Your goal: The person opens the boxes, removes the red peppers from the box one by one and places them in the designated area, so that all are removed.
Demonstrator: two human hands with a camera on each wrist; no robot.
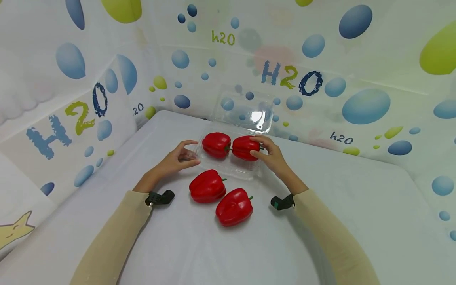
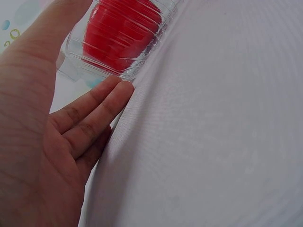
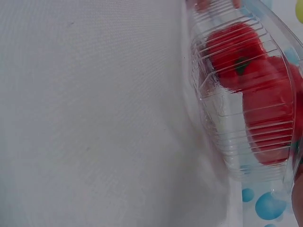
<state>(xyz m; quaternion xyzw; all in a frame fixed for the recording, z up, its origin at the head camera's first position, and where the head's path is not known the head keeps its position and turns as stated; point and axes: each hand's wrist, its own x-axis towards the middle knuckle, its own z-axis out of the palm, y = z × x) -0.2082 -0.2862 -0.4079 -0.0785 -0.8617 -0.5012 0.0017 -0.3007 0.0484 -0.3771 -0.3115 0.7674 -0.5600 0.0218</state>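
"Red, glossy skin sits in our grasp; which fingers have it?"

"Our right hand (image 1: pixel 269 152) grips the right pepper (image 1: pixel 243 149), thumb on its near side, fingers over its far side. Our left hand (image 1: pixel 175 159) holds its fingers out fairly straight at the left end of the clear container (image 1: pixel 233 171), thumb apart from them."

"Which way does our gripped pepper point?"

"Its green stem points right, toward our palm; its long axis runs crosswise, roughly along the container's length. It lies on its side in the right half, and the left pepper (image 1: pixel 215 145) lies end to end with it, stem also to the right."

"And how do they look to us?"

"Plump, smooth and lobed, with bright highlights. Through the ribbed plastic we see their red broken into stripes."

"Farther out?"

"Nearer us, the upper loose pepper (image 1: pixel 206 187) and the lower loose pepper (image 1: pixel 233 208) lie on the white cloth (image 1: pixel 356 182), stems right and slightly away. Behind, the transparent lid (image 1: pixel 236 113) stands raised before the droplet-patterned backdrop (image 1: pixel 392 47)."
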